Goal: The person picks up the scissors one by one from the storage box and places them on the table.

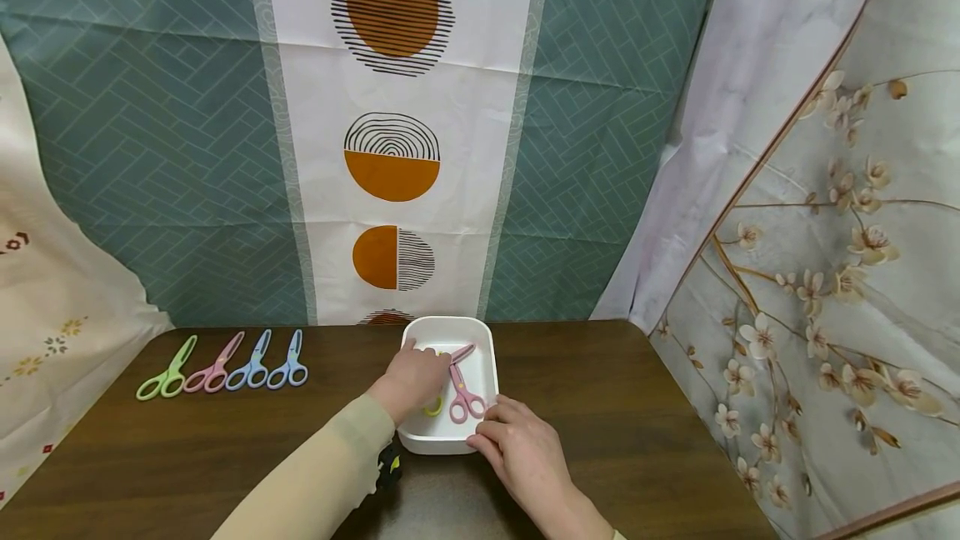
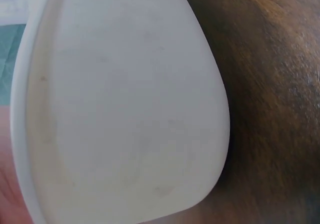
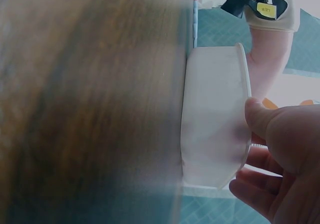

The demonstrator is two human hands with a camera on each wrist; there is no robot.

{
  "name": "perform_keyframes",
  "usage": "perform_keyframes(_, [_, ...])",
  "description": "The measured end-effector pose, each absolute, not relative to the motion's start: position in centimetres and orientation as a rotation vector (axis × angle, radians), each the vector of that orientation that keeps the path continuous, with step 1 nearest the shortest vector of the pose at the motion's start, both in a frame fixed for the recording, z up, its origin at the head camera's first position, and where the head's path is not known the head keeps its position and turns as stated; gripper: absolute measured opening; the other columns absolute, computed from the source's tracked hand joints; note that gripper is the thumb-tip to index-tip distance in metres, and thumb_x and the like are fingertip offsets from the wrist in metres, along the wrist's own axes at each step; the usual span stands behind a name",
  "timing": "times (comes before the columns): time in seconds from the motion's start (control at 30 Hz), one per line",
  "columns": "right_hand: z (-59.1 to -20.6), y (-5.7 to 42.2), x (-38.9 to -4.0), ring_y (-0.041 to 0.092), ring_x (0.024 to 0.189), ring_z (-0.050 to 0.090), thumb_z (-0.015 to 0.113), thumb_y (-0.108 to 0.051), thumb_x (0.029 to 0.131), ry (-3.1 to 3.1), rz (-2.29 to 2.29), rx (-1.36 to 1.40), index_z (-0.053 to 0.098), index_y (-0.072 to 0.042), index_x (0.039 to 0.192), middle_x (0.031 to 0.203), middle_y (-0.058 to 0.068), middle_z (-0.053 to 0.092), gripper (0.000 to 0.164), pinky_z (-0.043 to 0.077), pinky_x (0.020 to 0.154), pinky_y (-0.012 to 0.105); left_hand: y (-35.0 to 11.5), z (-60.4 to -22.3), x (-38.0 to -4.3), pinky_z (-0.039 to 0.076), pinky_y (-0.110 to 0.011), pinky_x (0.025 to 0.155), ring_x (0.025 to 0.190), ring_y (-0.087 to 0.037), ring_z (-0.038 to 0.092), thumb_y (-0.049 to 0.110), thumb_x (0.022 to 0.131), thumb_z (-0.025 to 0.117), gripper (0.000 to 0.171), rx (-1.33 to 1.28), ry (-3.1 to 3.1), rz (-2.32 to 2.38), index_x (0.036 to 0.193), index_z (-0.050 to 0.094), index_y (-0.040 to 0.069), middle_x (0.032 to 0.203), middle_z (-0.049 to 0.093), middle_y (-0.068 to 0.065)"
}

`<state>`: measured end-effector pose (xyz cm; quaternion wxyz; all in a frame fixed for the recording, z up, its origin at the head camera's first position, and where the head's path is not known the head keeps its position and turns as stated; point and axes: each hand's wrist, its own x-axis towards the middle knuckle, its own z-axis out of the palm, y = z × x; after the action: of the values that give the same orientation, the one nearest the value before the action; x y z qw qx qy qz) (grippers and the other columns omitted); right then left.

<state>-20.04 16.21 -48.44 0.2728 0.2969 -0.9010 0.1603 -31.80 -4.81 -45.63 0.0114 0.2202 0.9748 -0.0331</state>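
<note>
A white plastic tray (image 1: 445, 445) stands on the table with scissors inside. My left hand (image 1: 422, 377) reaches down into it over its left side, and the hand covers part of a pair of yellow-green scissors (image 1: 432, 408). Whether its fingers hold anything I cannot tell. Pink scissors (image 1: 467, 405) lie beside that hand, handles toward me, and a reddish blade (image 1: 462, 352) shows just beyond its fingertips. My right hand (image 1: 525, 448) grips the tray's front right corner. In the right wrist view its thumb (image 3: 257, 112) lies at the rim of the tray.
At the table's back left, several scissors lie in a row: green (image 1: 167, 372), pink (image 1: 216, 367) and blue ones (image 1: 251, 363). A patterned curtain (image 1: 405, 190) hangs behind the brown table (image 1: 600, 407). A flowered cloth (image 1: 810, 340) hangs on the right.
</note>
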Motion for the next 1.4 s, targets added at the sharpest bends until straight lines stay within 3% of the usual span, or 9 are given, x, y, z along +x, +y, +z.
perform_keyframes(0.6, [-48.7,16.1,-20.0,0.025,0.124,0.072,0.089,-0.033,0.094,-2.399,0.435,0.797,0.080,-0.024,0.085,0.101,-0.006,0.075,0.016,0.063,0.095,0.042,-5.2,-46.3,-31.2,0.043,-0.057,0.121,0.100,-0.034,0.073,0.025,0.102,0.080,0.025,0.752,3.153,-0.023,0.114,0.075,0.004,0.096,0.074,-0.013])
perform_keyframes(1.2, [-48.6,16.0,-20.0,0.024,0.123,0.072,0.090,-0.033,0.093,-2.407,0.433,0.791,0.080,-0.024,0.086,0.102,-0.007,0.075,0.015,0.062,0.096,0.041,-5.2,-45.3,-29.5,0.047,-0.054,0.115,0.098,-0.034,0.072,0.030,0.096,0.087,0.037,0.876,3.234,-0.023,0.121,0.077,0.006,0.101,0.076,-0.014])
perform_keyframes(1.4, [-48.5,16.0,-19.9,0.024,0.123,0.072,0.090,-0.032,0.093,-2.411,0.434,0.787,0.081,-0.023,0.086,0.102,-0.007,0.075,0.015,0.062,0.095,0.041,-5.5,-45.4,-29.1,0.045,-0.056,0.118,0.102,-0.035,0.072,0.031,0.095,0.088,0.041,0.855,3.265,0.021,0.126,0.077,0.006,0.105,0.076,-0.015])
